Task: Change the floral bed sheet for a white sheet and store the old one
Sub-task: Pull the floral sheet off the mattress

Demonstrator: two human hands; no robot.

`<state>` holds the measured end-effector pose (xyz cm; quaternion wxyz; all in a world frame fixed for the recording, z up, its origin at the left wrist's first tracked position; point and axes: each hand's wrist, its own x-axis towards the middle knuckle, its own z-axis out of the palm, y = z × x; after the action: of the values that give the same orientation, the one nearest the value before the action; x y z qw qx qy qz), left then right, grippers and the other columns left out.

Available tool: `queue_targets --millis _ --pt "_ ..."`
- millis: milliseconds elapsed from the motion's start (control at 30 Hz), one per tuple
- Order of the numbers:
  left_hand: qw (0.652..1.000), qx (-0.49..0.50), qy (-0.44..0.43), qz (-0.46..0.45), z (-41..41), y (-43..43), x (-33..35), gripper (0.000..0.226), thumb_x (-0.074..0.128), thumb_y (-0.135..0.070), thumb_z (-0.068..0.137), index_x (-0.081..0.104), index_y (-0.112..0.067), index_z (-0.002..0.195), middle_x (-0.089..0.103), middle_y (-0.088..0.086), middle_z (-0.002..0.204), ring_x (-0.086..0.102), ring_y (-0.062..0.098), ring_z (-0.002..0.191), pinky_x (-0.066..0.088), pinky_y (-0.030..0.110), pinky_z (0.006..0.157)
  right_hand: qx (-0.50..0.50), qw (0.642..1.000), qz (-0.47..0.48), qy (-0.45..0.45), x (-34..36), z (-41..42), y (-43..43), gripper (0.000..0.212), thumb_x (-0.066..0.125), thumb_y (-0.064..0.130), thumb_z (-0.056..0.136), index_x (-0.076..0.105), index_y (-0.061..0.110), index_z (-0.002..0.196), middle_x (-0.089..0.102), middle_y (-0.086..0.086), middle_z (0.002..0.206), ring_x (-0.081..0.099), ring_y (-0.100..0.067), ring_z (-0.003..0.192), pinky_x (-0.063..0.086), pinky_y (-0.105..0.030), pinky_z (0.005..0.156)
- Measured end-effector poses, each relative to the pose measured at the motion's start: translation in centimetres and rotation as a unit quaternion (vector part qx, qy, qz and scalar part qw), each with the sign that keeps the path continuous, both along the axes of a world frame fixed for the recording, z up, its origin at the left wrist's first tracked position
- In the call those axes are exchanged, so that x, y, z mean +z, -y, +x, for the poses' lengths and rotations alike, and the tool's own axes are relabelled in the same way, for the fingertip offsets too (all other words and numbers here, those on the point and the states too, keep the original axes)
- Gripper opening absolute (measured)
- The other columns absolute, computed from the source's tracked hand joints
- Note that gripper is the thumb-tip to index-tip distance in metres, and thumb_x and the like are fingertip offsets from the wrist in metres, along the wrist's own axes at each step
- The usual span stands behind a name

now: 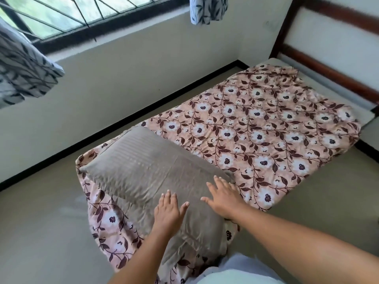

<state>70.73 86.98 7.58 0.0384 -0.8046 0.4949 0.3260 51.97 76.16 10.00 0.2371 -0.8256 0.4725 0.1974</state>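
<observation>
A pink floral bed sheet covers a low mattress on the floor, rumpled at its far corner where bare mattress shows. A grey striped pillow lies across the near end of the sheet. My left hand rests flat on the pillow's near part with fingers straight. My right hand lies spread on the pillow's right edge, beside the sheet. No white sheet is in view.
A wall with a barred window runs along the left. Patterned grey curtains hang at the upper left and top centre. A wooden bed frame stands behind the mattress at the right. Beige floor surrounds the mattress.
</observation>
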Motion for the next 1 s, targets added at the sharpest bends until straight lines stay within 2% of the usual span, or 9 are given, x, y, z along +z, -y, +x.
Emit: queue_targets --millis 67,133,233,300,433,633,800,933,1000 --pt "1.0 0.0 -0.007 -0.014 -0.4 0.6 0.2 0.079 0.018 -0.068 0.098 0.012 -0.018 0.16 -0.003 0.002 0.168 -0.005 0.023 0.155 0.008 0.044 0.123 -0.004 1.0 -0.014 0.002 0.9 0.0 0.4 0.081 0.017 0.072 0.098 0.013 0.023 0.163 -0.001 -0.013 0.17 0.001 -0.03 0.157 0.005 -0.051 0.125" --pt "1.0 -0.006 -0.009 -0.022 -0.8 1.7 0.2 0.078 0.019 -0.067 0.099 0.014 -0.018 0.16 -0.001 0.003 0.169 -0.004 0.023 0.155 0.009 0.044 0.123 -0.008 1.0 -0.028 0.007 1.3 -0.3 1.0 0.095 0.002 0.079 0.087 0.013 0.024 0.163 0.0 -0.013 0.17 0.002 -0.031 0.157 0.006 -0.052 0.125" --pt "0.999 -0.011 -0.009 -0.035 -2.0 3.5 0.2 0.08 0.019 -0.07 0.097 0.017 -0.019 0.159 0.001 0.002 0.168 -0.002 0.022 0.155 0.011 0.044 0.123 -0.021 0.999 -0.041 0.009 1.6 -1.7 2.1 0.096 0.0 0.08 0.085 0.014 0.025 0.162 0.002 -0.012 0.17 0.004 -0.031 0.157 0.007 -0.053 0.126" --pt "0.999 -0.008 -0.011 -0.044 -2.8 4.8 0.1 0.083 0.018 -0.072 0.093 0.018 -0.02 0.158 0.002 0.002 0.168 -0.001 0.022 0.155 0.012 0.044 0.122 -0.027 0.999 -0.037 0.01 1.7 -2.7 3.3 0.104 -0.005 0.082 0.077 0.014 0.025 0.162 0.004 -0.011 0.17 0.005 -0.032 0.157 0.007 -0.053 0.125" --pt "0.999 -0.011 -0.006 -0.047 -5.3 8.5 -0.4 0.079 0.021 -0.069 0.097 0.018 -0.019 0.158 0.002 0.002 0.168 -0.003 0.022 0.155 0.011 0.045 0.122 -0.035 0.998 -0.041 0.016 0.8 -5.9 7.1 0.086 0.017 0.076 0.094 0.016 0.022 0.161 0.008 -0.012 0.17 0.007 -0.031 0.156 0.011 -0.052 0.125" --pt "1.0 -0.01 0.014 -0.026 -11.9 16.4 -1.5 0.079 0.019 -0.068 0.098 0.017 -0.018 0.159 0.0 0.003 0.168 -0.003 0.023 0.155 0.011 0.046 0.123 -0.016 0.999 -0.032 0.036 -1.6 -13.0 15.5 0.08 0.02 0.072 0.098 0.019 0.022 0.16 0.009 -0.013 0.169 0.009 -0.032 0.156 0.012 -0.051 0.123" --pt "1.0 0.024 0.008 0.01 -20.4 23.3 -1.4 0.081 0.015 -0.069 0.097 0.013 -0.017 0.16 0.0 0.004 0.168 -0.003 0.023 0.155 0.009 0.046 0.125 -0.018 1.0 0.001 0.019 -3.0 -23.1 23.9 0.075 0.026 0.066 0.102 0.015 0.021 0.161 0.006 -0.015 0.169 0.007 -0.034 0.156 0.011 -0.052 0.124" --pt "1.0 0.001 -0.008 0.007 -26.5 28.4 -0.9 0.097 0.001 -0.078 0.084 0.008 -0.018 0.16 -0.003 0.004 0.168 -0.005 0.024 0.155 0.007 0.047 0.125 -0.062 0.998 -0.012 0.006 -3.4 -30.3 29.9 0.074 0.025 0.067 0.101 0.021 0.021 0.159 0.01 -0.014 0.169 0.011 -0.034 0.155 0.016 -0.052 0.122" --pt "1.0 -0.007 -0.007 0.016 -28.5 30.2 -0.7 0.087 0.009 -0.073 0.092 0.008 -0.018 0.16 -0.003 0.005 0.168 -0.005 0.024 0.154 0.007 0.048 0.125 -0.088 0.996 -0.013 0.0 -3.3 -32.6 31.5 0.074 0.026 0.065 0.102 0.02 0.02 0.16 0.011 -0.013 0.168 0.011 -0.034 0.155 0.016 -0.051 0.123"
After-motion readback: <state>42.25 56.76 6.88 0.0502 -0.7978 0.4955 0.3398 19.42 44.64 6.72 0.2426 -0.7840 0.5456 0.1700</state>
